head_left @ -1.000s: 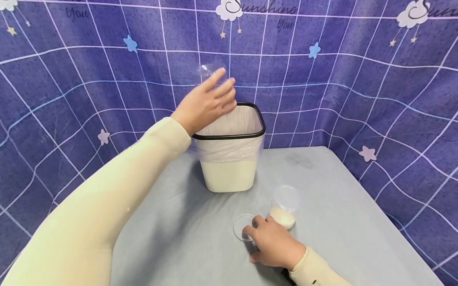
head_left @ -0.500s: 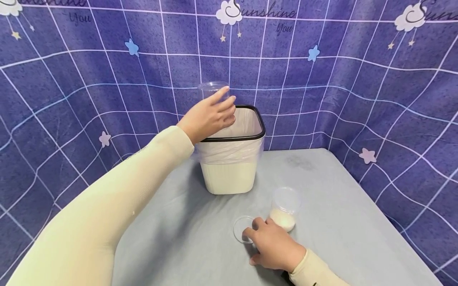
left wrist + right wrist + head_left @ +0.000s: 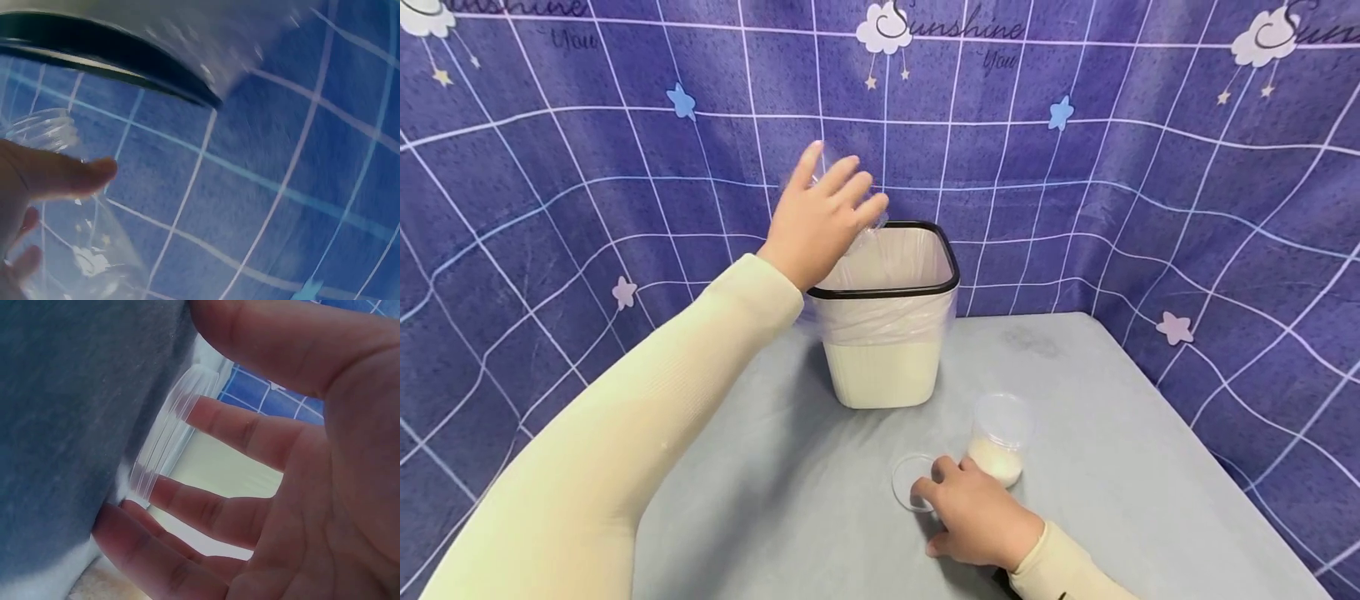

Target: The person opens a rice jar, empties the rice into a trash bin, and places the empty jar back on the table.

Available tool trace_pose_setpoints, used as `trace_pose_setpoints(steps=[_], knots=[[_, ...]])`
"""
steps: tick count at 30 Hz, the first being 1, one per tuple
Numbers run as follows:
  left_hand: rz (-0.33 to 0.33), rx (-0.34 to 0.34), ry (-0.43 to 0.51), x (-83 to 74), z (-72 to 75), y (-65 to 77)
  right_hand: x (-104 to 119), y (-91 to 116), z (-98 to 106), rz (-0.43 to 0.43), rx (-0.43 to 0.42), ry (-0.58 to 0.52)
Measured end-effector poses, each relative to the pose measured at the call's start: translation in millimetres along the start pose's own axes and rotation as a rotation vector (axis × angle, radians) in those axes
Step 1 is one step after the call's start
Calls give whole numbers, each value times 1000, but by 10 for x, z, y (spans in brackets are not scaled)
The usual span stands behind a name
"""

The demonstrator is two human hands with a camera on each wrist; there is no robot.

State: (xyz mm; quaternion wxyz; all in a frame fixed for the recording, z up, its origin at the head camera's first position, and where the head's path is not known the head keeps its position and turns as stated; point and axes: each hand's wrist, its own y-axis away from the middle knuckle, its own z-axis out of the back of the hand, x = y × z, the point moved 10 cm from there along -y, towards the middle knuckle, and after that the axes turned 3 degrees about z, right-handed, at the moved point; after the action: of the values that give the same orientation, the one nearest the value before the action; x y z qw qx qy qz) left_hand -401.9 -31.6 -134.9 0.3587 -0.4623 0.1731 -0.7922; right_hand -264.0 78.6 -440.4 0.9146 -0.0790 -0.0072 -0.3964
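Note:
My left hand (image 3: 820,217) grips a clear plastic jar (image 3: 94,256) beside and above the bin's left rim. Its threaded neck (image 3: 50,128) points toward the black rim in the left wrist view, with my thumb lying across just behind the neck. In the head view the hand hides most of this jar, which looks tilted. On the table, my right hand (image 3: 973,512) rests palm down, its fingertips touching a clear screw lid (image 3: 165,434) that lies flat. Just beyond that hand stands a second clear jar (image 3: 1002,429) with white grains in its lower part.
A white bin (image 3: 883,371) with a black rim and a plastic liner stands at the back of the table (image 3: 1052,383), which is covered in grey cloth. Behind and at both sides hangs a purple checked curtain (image 3: 1000,200).
My left hand first came down a little with the jar held upright, then turned and tipped it toward the bin. The right hand, lid and second jar have stayed in place.

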Motion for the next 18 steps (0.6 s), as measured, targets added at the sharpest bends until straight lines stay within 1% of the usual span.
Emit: trace_pose_setpoints(steps=[2,4,7,9,12,18], knots=[[117,18,84,124,-11,24,-2,8,-5,1,-2,-1],[213,50,138,249,-17,56,-2,4,-3,3,-7,0],[338,112,220,430,-19,122,-4,-11,-4,2,-6,-2],[409,155,276,524,-33,173,-6,-16,-11,1,-3,-5],[486,193,341,617,-43,254,-4,-18,-20,4,-7,-4],[569,190,433,689,-34,403,7,-13,-25,5,-20,0]])
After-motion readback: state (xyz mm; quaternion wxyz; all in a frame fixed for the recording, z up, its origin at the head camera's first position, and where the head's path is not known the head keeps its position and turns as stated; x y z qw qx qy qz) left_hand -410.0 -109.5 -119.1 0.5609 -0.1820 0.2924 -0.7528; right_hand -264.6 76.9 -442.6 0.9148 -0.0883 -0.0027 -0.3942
